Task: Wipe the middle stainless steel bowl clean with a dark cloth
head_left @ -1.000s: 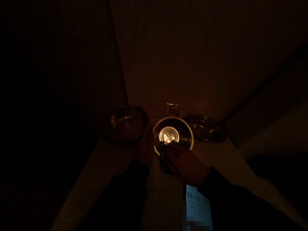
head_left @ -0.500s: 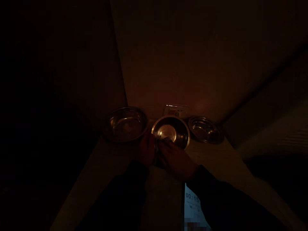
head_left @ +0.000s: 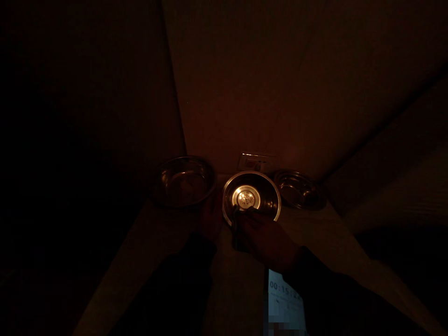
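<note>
1. Silvery, round metal bowl [head_left: 251,193] stands on the pale table [head_left: 315,229], between a wide steel basin [head_left: 184,184] and a shallow steel dish [head_left: 299,189], seemingly for easy reach.
2. My right hand [head_left: 268,240] is closed on a dark, limp cloth [head_left: 240,238], draped over the bowl's near rim, perhaps to touch both faces.
3. My left hand [head_left: 211,219] is beside its left wall, probably steadying; too dark to tell whether it grips.

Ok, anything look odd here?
Very dim for handwork. Lit screen is partly hidden by the right sleeve, its lower part pixelated. No spill or damage visible at the middle bowl; darkness could hide some.
</note>
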Demonstrator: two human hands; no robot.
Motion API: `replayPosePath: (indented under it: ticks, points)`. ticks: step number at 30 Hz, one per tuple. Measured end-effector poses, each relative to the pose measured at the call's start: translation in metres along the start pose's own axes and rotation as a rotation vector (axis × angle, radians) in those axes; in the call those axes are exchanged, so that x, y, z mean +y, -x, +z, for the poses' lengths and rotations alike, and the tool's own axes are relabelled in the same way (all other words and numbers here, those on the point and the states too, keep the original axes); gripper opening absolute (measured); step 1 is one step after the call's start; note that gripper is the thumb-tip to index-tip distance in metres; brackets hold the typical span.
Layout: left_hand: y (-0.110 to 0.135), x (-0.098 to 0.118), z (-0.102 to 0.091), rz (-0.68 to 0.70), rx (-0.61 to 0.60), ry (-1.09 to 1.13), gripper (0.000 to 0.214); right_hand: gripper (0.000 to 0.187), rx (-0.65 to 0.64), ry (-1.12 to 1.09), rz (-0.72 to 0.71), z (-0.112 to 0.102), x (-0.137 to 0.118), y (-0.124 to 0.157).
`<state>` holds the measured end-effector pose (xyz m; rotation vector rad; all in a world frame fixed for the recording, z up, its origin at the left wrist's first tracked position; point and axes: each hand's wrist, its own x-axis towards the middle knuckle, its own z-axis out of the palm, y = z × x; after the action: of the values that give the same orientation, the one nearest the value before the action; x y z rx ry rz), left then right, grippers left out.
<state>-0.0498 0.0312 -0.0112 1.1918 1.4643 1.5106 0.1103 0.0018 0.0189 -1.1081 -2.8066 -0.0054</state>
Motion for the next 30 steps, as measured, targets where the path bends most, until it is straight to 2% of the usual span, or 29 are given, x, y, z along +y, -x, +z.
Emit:
replayPosePath:
  ticks: [7, 11, 17, 22, 30]
  points:
    - [0.005, -0.004, 0.003, 0.042, -0.128, -0.073, 0.035, 0.031, 0.028, -0.035, 0.063, -0.001, -0.001, -0.005]
    - [0.005, -0.007, 0.003, 0.102, -0.087, -0.108, 0.035, 0.031, 0.031, -0.032, 0.065, 0.000, -0.002, -0.007]
    - [0.004, -0.007, 0.002, 0.053, -0.056, -0.119, 0.038, 0.029, 0.028, -0.051, 0.065, 0.002, -0.007, -0.010]
    - [0.004, -0.006, 0.002, 0.077, -0.059, -0.128, 0.038, 0.031, 0.049, -0.040, 0.066, 0.003, -0.009, -0.011]
    - [0.004, -0.012, -0.002, 0.161, -0.028, -0.206, 0.040, 0.034, -0.038, -0.106, 0.002, -0.004, -0.003, -0.004]
